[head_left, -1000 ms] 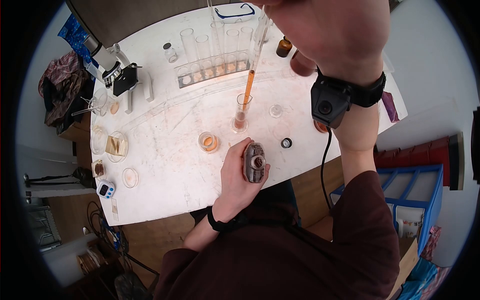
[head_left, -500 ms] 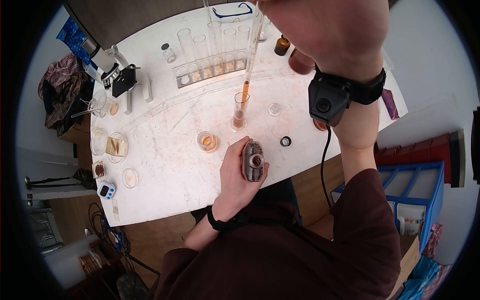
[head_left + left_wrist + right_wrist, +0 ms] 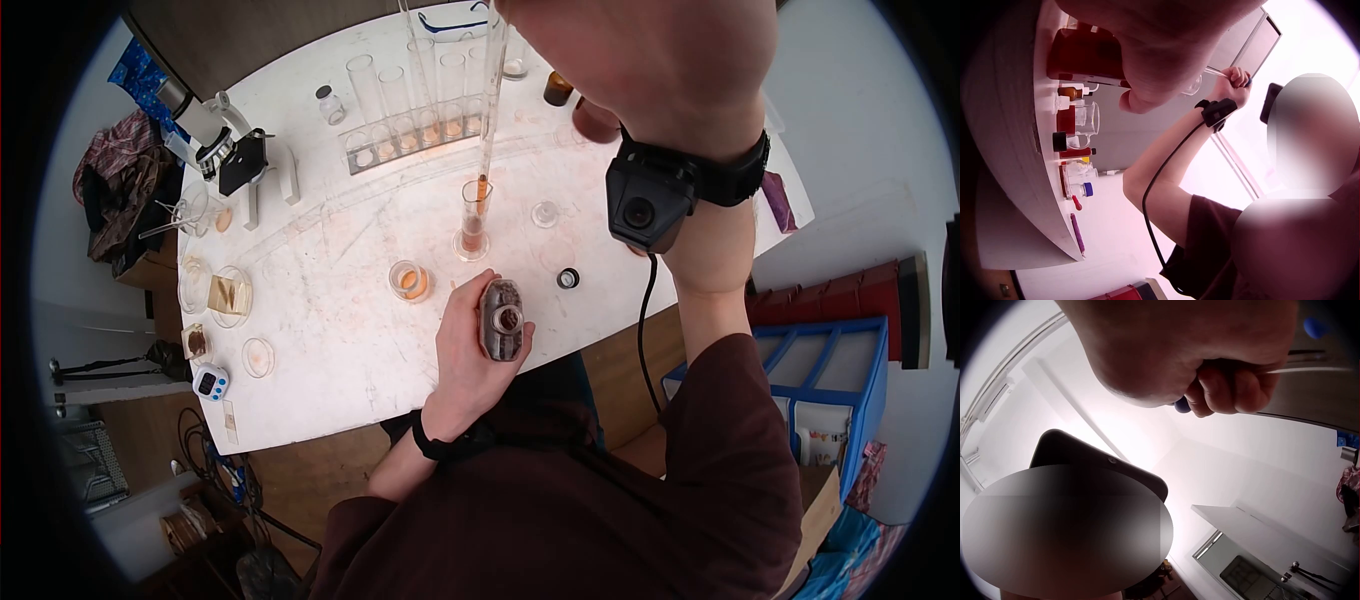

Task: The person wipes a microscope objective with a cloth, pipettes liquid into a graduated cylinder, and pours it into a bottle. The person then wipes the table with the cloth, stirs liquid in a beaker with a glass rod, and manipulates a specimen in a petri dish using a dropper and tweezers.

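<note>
My left hand (image 3: 465, 345) grips a flat-sided, uncapped bottle (image 3: 497, 347) near the table's front edge; the left wrist view shows dark red liquid in this bottle (image 3: 1085, 57). Raised high, my right hand (image 3: 650, 65) is curled round the top of a long glass pipette (image 3: 490, 110). A bit of dark blue bulb (image 3: 1182, 405) peeks out under the fist in the right wrist view. The pipette reaches down into a small graduated cylinder (image 3: 471, 222), with a short column of orange liquid low in it. Reddish liquid stands in the cylinder.
A small glass jar (image 3: 410, 282) of orange liquid and a black cap (image 3: 568, 278) lie near the cylinder. Behind stands a rack (image 3: 400, 150) with several test tubes. A microscope (image 3: 235, 150), Petri dish (image 3: 258, 357) and timer (image 3: 210, 381) line the left side; a brown bottle (image 3: 557, 92) stands back right.
The orange column in the pipette has dropped from well above the cylinder's rim to about the rim. The pipette stands more upright. My left hand keeps its hold on the bottle.
</note>
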Tool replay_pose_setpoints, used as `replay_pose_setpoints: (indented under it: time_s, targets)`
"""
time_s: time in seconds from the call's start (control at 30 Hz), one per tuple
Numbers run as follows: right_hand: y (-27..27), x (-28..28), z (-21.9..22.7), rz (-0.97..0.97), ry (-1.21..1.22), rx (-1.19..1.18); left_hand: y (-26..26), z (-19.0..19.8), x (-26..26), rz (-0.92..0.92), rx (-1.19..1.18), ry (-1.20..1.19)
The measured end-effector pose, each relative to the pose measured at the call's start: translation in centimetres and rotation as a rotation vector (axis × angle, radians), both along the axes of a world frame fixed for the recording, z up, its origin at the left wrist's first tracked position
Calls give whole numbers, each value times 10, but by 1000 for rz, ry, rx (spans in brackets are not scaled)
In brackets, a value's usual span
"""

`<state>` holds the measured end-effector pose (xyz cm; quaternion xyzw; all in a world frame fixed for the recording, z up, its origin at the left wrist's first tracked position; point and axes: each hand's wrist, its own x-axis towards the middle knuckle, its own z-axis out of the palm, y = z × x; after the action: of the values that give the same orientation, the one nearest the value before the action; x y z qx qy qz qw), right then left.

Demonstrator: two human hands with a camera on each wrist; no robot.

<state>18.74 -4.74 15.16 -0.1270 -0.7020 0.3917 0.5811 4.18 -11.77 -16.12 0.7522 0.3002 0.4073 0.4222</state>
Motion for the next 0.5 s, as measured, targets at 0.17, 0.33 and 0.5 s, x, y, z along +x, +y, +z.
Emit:
replay_pose_setpoints:
  time_s: [0.17,0.33,0.5]
  targets:
    - [-2,1,1,-2,0,-2,-1,2,0,5,-4,5]
    - [-2,-3,0,-5,-1,-5,0,0,0,4,-1,1]
    - [-3,-1,0,-3,-2,-11,-1,-2,0,2,-8,-4]
